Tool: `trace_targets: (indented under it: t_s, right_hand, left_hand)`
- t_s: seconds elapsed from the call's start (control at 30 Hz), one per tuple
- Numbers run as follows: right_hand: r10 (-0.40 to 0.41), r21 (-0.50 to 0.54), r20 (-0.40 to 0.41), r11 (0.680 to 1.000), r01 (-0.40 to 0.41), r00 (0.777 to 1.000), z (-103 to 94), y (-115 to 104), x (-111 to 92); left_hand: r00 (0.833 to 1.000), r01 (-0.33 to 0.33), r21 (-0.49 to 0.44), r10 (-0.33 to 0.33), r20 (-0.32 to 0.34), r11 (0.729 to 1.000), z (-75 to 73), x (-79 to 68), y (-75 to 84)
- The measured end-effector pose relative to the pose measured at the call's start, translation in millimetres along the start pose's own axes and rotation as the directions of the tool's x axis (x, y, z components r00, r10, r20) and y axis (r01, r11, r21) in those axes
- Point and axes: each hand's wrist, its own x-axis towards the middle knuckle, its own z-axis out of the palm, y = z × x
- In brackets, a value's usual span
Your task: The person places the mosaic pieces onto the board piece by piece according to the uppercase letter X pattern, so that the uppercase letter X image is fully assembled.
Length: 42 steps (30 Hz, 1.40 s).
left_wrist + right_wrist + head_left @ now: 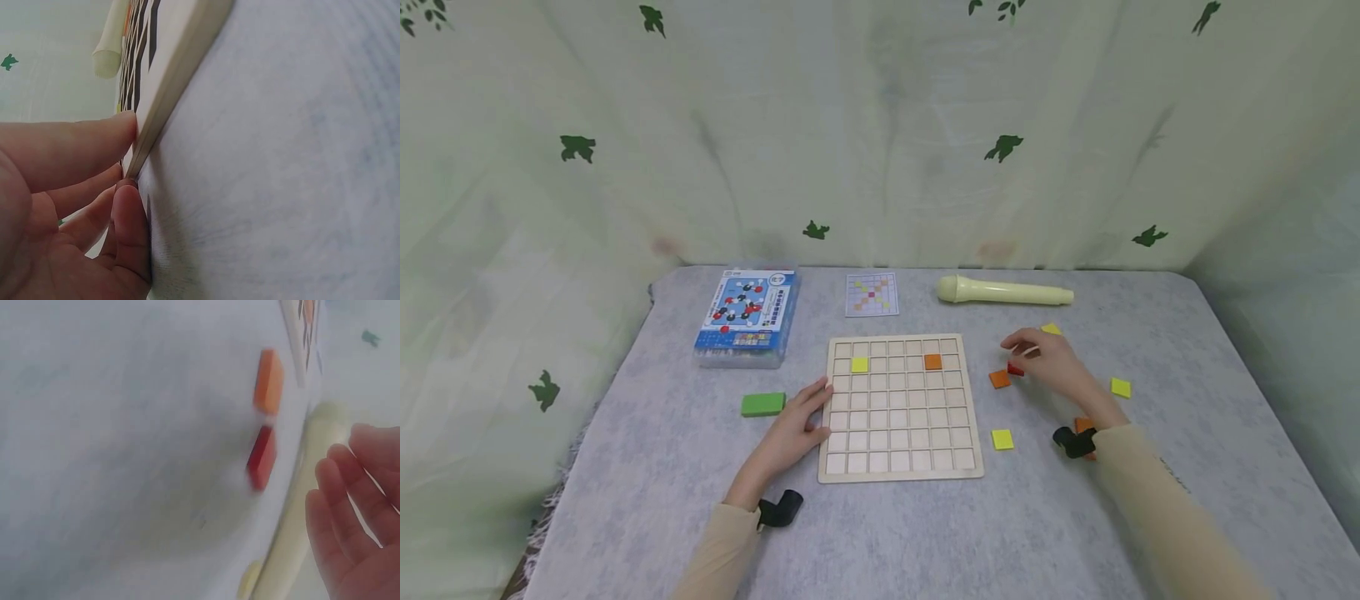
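My left hand (pixel 786 437) rests against the left edge of a pale wooden grid board (pixel 899 478). In the left wrist view its thumb (pixel 81 150) touches the board's rim, with the other fingers beside the edge. One yellow tile (pixel 860 365) and one orange tile (pixel 932 362) sit in the upper part of the grid. To the right of the board, my right hand (pixel 1051 363) hovers over a red tile (pixel 1016 369). Its fingers (pixel 350 506) are extended and apart from that tile in the right wrist view. A loose orange tile (pixel 999 379) lies beside the red one.
A green block (pixel 763 405) lies left of the board, below a blue-labelled box (pixel 747 318). Behind the board are a printed pattern card (pixel 872 295) and a cream microphone-shaped stick (pixel 1006 291). Loose yellow tiles (pixel 1002 439) and orange ones (pixel 1084 425) are scattered at right.
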Motion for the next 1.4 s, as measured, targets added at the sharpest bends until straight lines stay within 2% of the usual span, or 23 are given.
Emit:
trace_targets:
  t_s: [0.27,0.5,0.63,0.87,1.03,1.17,1.27,1.4]
  right_hand:
    - [-0.018,-0.024,-0.015,1.000,0.018,1.000,-19.6,28.2,-32.1]
    - [-0.028,-0.042,-0.008,0.999,0.028,1.000,-23.7,47.4,-59.4]
    - [-0.029,-0.040,0.008,0.999,0.029,1.000,-21.2,50.2,-73.8]
    - [-0.063,-0.006,0.073,0.998,0.063,0.995,-1.2,29.4,-85.3]
    - [-0.173,-0.019,0.150,0.984,0.178,0.973,19.6,11.8,-86.0]
    - [-0.233,-0.090,0.178,0.964,0.252,0.956,32.3,3.6,-84.0]
    - [-0.226,-0.158,0.179,0.954,0.254,0.958,37.9,-0.4,-80.7]
    - [-0.214,-0.160,0.169,0.957,0.241,0.962,42.4,-7.6,-71.5]
  left_hand:
    - [1.000,0.010,0.000,-0.010,-0.003,1.000,-0.1,-0.4,-0.8]
    - [1.000,0.018,-0.003,-0.018,0.004,1.000,0.8,0.4,-0.1]
    - [1.000,0.020,-0.001,-0.020,0.005,1.000,-0.5,-0.2,0.2]
    - [1.000,0.022,-0.006,-0.022,0.009,1.000,-2.1,-1.0,-0.6]
    - [0.999,0.032,-0.031,-0.032,0.018,0.999,-1.1,-0.1,-1.4]
    - [0.999,0.029,-0.033,-0.029,0.018,0.999,-0.7,0.1,-0.8]
    - [0.999,0.029,-0.027,-0.029,0.019,0.999,-0.5,0.1,-0.6]
    - [0.999,0.032,-0.027,-0.031,0.019,0.999,-0.7,0.0,-0.5]
